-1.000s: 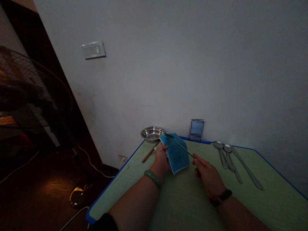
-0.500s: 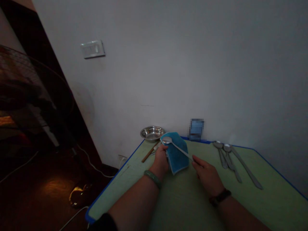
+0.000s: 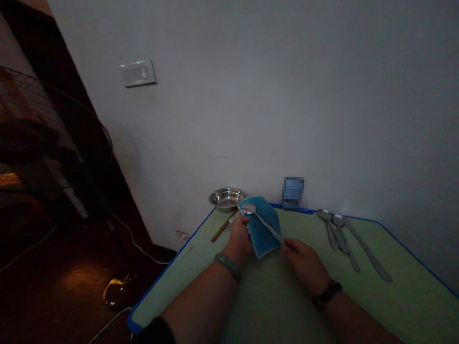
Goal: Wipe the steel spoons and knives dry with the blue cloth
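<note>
My left hand (image 3: 239,238) grips a blue cloth (image 3: 264,229) and holds it up above the green table (image 3: 272,296). My right hand (image 3: 304,263) pinches the handle end of a metal spoon (image 3: 261,220). The spoon's bowl rests against the top of the cloth, close to my left thumb. A green bangle circles my left wrist, and a dark band sits on my right wrist.
A steel bowl (image 3: 227,198) stands at the table's far left corner with a wooden stick (image 3: 223,227) beside it. Three pieces of metal cutlery (image 3: 344,239) lie at the far right. A blurred blue object (image 3: 293,192) leans against the wall. A fan (image 3: 46,143) stands on the left.
The spoon's bowl has slid left across the top of the cloth towards my left thumb. My right hand has shifted slightly left with the handle.
</note>
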The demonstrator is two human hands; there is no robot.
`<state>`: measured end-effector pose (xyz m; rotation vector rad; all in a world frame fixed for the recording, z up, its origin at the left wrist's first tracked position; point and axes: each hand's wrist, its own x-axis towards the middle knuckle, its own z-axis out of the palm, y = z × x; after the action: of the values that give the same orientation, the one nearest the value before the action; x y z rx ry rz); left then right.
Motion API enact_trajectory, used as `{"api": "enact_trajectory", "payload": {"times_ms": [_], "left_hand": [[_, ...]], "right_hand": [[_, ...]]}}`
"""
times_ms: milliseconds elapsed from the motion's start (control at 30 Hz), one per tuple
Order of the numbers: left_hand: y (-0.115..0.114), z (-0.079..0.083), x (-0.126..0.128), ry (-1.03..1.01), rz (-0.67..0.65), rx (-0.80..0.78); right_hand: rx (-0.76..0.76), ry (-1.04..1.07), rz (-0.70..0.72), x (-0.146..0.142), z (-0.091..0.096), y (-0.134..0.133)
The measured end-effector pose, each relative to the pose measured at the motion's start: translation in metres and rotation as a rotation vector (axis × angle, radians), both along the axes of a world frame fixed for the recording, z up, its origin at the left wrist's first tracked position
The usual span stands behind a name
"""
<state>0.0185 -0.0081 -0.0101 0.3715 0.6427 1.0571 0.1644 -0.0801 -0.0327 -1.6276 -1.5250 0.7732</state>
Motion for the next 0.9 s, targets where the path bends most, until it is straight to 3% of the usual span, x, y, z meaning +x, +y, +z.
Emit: {"api": "enact_trajectory", "payload": {"times_ms": [267, 900], "left_hand": [[0.0, -0.001, -0.0011, -0.061, -0.058, 0.034], [-0.0004, -0.0008, -0.0008, 0.006, -0.017, 0.026]], "right_hand": [[-0.031, 0.009, -0.059, 0.0004, -0.0012, 0.0017], [0.025, -0.043, 0.109, -0.0014, 0.0032, -0.0001]]}}
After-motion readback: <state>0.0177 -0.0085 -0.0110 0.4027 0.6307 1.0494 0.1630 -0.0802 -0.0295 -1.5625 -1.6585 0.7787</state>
